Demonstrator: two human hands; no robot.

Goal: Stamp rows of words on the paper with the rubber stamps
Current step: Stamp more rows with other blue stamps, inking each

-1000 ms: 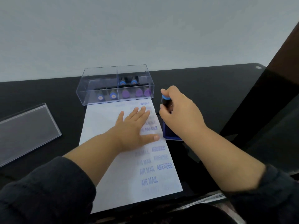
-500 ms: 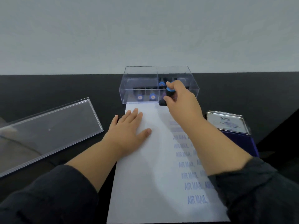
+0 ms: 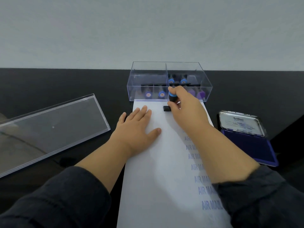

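Since a moment ago, the right hand (image 3: 185, 109) is carrying the rubber stamp (image 3: 171, 102) away from the ink pad (image 3: 250, 145) and over to the far end of the paper (image 3: 158, 170), where its black base is now sitting on or just above the sheet, close to the storage box. That hand's grip is closed around the stamp: fingers curling over the blue-capped handle, thumb pinching the near side. The left hand (image 3: 136, 129) is lying flat with straight fingers, pressing the paper down on the table (image 3: 57, 83) just left of the stamp.

Judging from this, the person is starting a fresh column of words at the top of the sheet, left of the printed AIR MAIL column (image 3: 197, 175) running down beside the right forearm. Whether the base is already pressing cannot be told. The next move is likely calling for a straight, even push down, then a clean lift, with the left hand holding the sheet so it is not lifting with the stamp.

Further out, the clear storage box (image 3: 169, 89) is touching the paper's far edge, with more blue-capped and purple stamps inside; it is leaving little room beyond the stamp. The box's clear lid (image 3: 49, 129) is lying well apart on the left. The ink pad is standing open on the right, near the paper's edge.
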